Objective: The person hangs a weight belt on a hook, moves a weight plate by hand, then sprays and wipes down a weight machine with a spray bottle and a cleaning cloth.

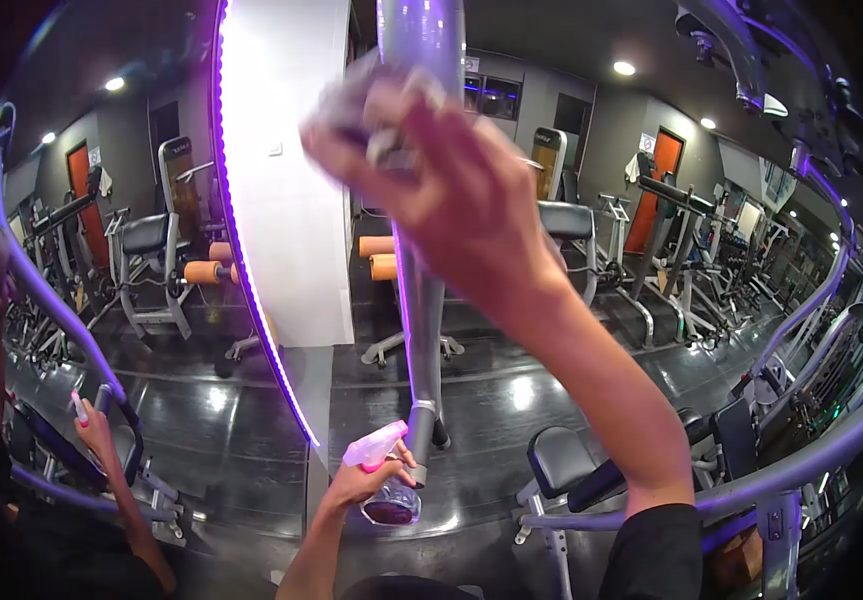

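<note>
My left hand, low in the middle of the head view, is wrapped round the neck of a spray bottle. The bottle has a pink trigger head and a clear body with dark liquid low in it. Raised high, my right hand is closed on a crumpled greyish cloth, blurred by motion. Hand and cloth overlap the upper part of a thick grey metal post of a gym machine. The post's lower end comes down beside the spray bottle.
A mirror edged with a purple light strip stands at left, reflecting my arms and the gym. A white pillar is behind the post. Purple-lit curved tubing and a padded bench are at right. Exercise machines line the back.
</note>
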{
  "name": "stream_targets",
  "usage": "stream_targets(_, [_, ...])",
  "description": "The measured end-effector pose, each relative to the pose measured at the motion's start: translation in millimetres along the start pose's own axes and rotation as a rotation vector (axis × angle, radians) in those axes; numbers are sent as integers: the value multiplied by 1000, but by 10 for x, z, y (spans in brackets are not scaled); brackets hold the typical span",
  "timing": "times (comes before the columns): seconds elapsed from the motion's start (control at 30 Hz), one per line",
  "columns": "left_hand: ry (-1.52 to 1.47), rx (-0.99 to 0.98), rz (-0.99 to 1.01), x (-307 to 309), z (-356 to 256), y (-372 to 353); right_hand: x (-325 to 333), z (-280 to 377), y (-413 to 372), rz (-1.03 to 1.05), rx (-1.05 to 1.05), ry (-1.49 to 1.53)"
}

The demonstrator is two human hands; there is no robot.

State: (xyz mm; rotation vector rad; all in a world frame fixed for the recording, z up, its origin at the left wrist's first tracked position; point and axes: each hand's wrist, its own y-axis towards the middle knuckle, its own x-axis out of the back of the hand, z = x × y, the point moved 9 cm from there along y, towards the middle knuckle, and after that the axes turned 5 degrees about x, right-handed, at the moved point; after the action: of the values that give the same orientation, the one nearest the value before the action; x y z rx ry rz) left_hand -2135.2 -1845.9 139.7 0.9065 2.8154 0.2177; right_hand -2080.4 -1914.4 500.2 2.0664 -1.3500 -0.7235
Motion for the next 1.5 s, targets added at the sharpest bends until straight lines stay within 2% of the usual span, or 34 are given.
stream_targets(0.03, [-2,-1,3,14,-5,-9,-82,160,-122,200,27,72])
stream_targets(0.07, [-48,13,19,2,6,-14,-176,349,-340,295,95,106])
stream_targets(0.17, [-74,36,44,-51,39,-3,-336,819,-1069,489,303,126])
stream_targets(0.23, [-118,54,66,-101,25,-9,-369,880,-1132,558,398,43])
stream_targets(0.3, [-113,59,85,-137,-20,2,-317,678,-877,408,274,-25])
stream_targets(0.33, [-114,34,110,-162,-33,17,-337,612,-750,396,260,-76])
stream_targets(0.47, [-127,31,155,-119,-53,21,-439,571,-538,459,192,-161])
stream_targets(0.57, [-65,-10,132,-12,-108,33,-484,743,-741,530,281,-178])
stream_targets(0.63, [119,-152,62,71,-363,0,-505,851,-909,631,316,-87])
stream_targets(0.7, [96,-177,73,116,-537,-31,-498,922,-1037,644,315,-40])
stream_targets(0.77, [-17,-163,18,213,-604,-64,-450,1029,-1200,638,305,159])
stream_targets(0.83, [-71,-163,-40,300,-655,-69,-422,1056,-1293,649,319,179])
stream_targets(0.9, [-134,-146,-113,340,-781,-118,-389,1049,-1284,609,357,182])
stream_targets(1.2, [-125,-199,-129,469,-836,-220,-120,543,-525,103,117,-64])
stream_targets(1.27, [-69,-300,-117,491,-896,-242,-146,631,-637,192,90,-7])
stream_targets(1.43, [-81,-213,-224,588,-943,-315,-354,1189,-1285,547,92,250])
stream_targets(1.5, [-71,-239,-185,586,-984,-319,-343,1209,-1373,546,101,277])
